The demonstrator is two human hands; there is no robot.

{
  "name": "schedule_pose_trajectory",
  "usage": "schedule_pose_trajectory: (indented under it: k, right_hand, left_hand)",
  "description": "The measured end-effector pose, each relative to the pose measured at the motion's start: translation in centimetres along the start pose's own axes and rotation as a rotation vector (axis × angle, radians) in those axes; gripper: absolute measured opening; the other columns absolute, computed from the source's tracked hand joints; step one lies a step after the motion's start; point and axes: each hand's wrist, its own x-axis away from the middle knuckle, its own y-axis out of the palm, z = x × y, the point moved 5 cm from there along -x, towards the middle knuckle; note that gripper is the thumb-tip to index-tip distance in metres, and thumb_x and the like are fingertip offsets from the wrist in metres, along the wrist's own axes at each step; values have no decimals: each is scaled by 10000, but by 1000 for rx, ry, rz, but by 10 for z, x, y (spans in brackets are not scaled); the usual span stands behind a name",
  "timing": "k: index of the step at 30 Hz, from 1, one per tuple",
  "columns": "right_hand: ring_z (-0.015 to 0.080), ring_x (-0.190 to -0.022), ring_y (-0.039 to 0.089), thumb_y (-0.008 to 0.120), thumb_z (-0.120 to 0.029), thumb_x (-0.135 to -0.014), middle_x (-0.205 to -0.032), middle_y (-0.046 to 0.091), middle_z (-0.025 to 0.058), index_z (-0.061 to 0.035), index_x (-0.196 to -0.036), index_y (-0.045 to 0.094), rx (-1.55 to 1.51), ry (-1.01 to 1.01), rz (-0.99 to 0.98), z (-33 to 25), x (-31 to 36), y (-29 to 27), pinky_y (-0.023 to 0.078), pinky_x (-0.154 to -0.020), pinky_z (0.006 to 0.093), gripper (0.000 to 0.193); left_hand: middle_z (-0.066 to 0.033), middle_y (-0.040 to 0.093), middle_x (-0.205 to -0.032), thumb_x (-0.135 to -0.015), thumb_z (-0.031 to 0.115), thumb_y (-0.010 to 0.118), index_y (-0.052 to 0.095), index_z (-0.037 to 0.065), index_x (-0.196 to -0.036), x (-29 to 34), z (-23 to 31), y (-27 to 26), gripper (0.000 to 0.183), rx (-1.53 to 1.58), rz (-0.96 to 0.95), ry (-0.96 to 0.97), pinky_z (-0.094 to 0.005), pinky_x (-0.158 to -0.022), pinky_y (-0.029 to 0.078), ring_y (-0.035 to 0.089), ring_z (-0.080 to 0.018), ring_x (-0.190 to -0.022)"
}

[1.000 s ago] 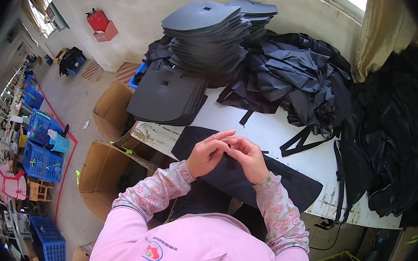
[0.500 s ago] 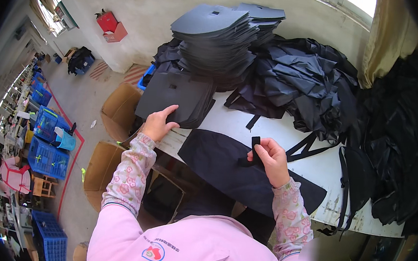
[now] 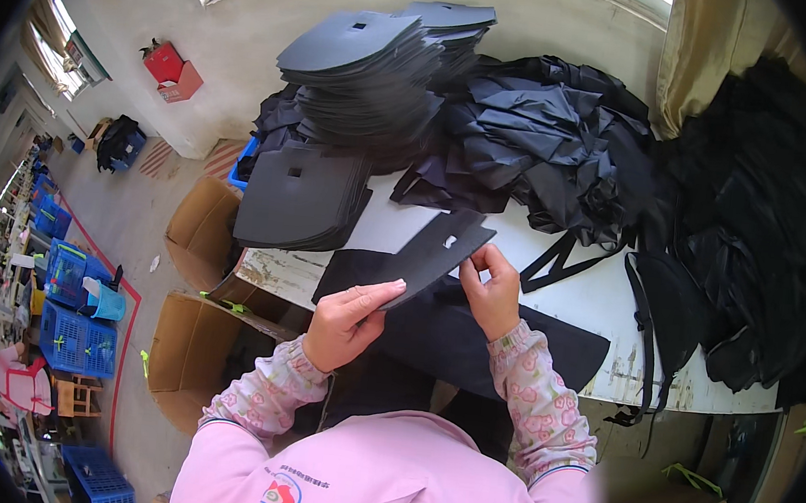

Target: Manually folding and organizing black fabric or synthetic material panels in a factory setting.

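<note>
A dark grey flat panel with a small slot is held up, tilted, over the table between my hands. My left hand grips its near left end, thumb below and fingers on top. At the right edge, my right hand is closed in a pinch against the panel; whether the black strap is also in it is hidden. Under both hands lies a black fabric piece, reaching over the table's near edge. To the left of the held panel sits a low stack of similar slotted panels.
A tall stack of panels stands at the back. Beside it are heaped black fabric and a large black pile at the right. Black bags with straps lie on the white table. Cardboard boxes stand left.
My left hand has taken a panel off the low stack and brought it right, towards my right hand. The strap my right hand held up is now hidden. The view has shifted.
</note>
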Motion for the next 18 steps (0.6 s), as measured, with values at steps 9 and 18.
schedule_pose_trajectory:
  k: [9, 18]
  right_hand:
    - [161, -728, 603, 692, -62, -858, -802, 628, 81, 20, -902, 636, -34, -61, -74, 21, 14, -24, 481, -698, 280, 108]
    - [273, -771, 601, 683, -12, -810, -855, 617, 92, -57, -937, 717, 6, -267, -231, 19, 11, -27, 487, -735, 365, 139]
  left_hand:
    - [-182, 699, -1153, -773, -123, 543, 674, -17, -1171, 9, -12, 0, 432, 254, -47, -222, -328, -866, 561, 710, -300, -999]
    - [-137, 626, -1229, -789, 54, 713, 639, 28, -1254, -7, -2, 13, 472, 472, -530, 12, -334, -923, 504, 648, -248, -1035]
